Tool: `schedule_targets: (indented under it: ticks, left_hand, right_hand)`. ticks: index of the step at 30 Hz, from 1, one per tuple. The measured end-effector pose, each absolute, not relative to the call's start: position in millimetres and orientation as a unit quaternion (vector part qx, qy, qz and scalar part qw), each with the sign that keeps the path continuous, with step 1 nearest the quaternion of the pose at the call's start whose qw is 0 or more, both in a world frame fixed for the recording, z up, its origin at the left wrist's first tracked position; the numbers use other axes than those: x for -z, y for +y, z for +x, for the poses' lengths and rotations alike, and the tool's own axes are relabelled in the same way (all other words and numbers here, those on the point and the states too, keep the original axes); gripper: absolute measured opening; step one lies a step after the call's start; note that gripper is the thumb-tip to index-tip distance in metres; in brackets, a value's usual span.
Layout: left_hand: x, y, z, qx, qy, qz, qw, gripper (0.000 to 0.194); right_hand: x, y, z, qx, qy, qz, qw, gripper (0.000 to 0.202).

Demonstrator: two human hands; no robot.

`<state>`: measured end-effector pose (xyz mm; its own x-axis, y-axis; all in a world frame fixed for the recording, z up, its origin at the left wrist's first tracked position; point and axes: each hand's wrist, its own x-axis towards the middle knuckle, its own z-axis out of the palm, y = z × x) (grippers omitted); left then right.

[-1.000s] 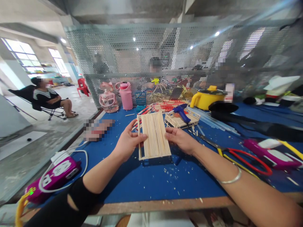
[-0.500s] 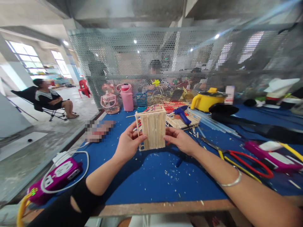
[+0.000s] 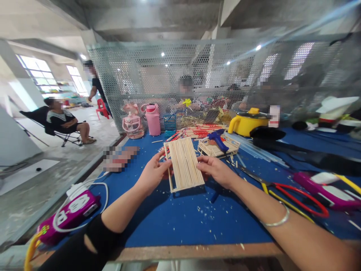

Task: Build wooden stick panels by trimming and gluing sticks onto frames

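Observation:
Between my two hands is a panel of pale wooden sticks (image 3: 186,163), the sticks lying side by side within a thin stick frame. It is tilted, its face towards me, above the blue table. My left hand (image 3: 155,171) grips the left edge, thumb on the front and fingers partly hidden behind. On the right edge, my right hand (image 3: 216,171) pinches with thumb and fingers. Just behind, a blue glue gun (image 3: 218,140) rests on another stick-built piece (image 3: 204,149). Red and pale sticks (image 3: 200,131) lie in a pile farther back.
Large scissors (image 3: 299,197) with red and yellow handles lie right of my right forearm. A yellow pot (image 3: 248,124), clear glue sticks (image 3: 256,148) and pink bottles (image 3: 153,120) stand or lie farther back. Purple power strips (image 3: 67,216) flank both sides. A perforated metal screen (image 3: 135,71) rises behind.
The stick panel has tipped back and turned, its lower edge now nearer me and to the right. Both hands keep hold. A standing person has appeared at the back left.

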<state>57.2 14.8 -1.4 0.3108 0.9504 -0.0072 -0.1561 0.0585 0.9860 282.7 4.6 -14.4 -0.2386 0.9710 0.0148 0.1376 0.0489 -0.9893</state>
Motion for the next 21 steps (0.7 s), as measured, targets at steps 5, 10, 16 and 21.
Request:
schedule_targets:
  ticks: [5, 10, 16, 21]
  left_hand:
    - [6, 17, 56, -0.481, 0.335, 0.564, 0.581, 0.08]
    - [12, 17, 57, -0.513, 0.319, 0.616, 0.505, 0.072]
    - [24, 21, 62, -0.481, 0.354, 0.652, 0.466, 0.063]
    - [29, 24, 63, -0.475, 0.352, 0.677, 0.439, 0.067]
  right_hand:
    - [14, 4, 283, -0.494, -0.616, -0.451, 0.416, 0.045]
    - [17, 8, 285, -0.435, -0.647, -0.442, 0.443, 0.04]
    - [21, 12, 287, -0.393, -0.688, -0.428, 0.434, 0.031]
    - [22, 14, 288, -0.402, -0.699, -0.424, 0.413, 0.031]
